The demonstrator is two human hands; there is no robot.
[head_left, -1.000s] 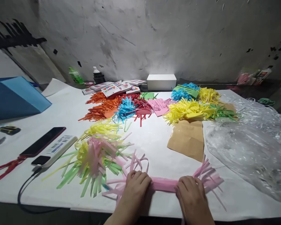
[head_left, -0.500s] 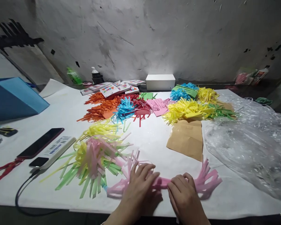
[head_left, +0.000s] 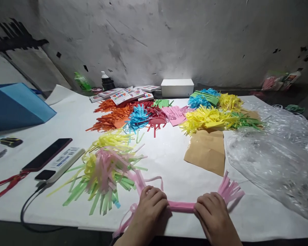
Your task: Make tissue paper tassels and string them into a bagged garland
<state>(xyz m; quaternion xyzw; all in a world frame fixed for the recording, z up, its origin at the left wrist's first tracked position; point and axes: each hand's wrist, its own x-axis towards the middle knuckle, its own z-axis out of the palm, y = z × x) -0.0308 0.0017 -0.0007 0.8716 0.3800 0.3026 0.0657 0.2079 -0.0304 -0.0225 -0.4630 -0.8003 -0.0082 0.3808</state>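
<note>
pink fringed paper roll (head_left: 182, 206) lies at the table's near edge (head_left: 259, 222), just in front of the brown paper sheet (head_left: 206, 150). left hand (head_left: 150, 208) and right hand (head_left: 215, 217) press palms down on it, now wider apart than half a second ago, so the roll looks tighter.

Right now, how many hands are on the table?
2. The left hand presses one end of the rolled pink paper strip at the table's near edge, and the right hand presses the other end. No other person's hands show.
</note>
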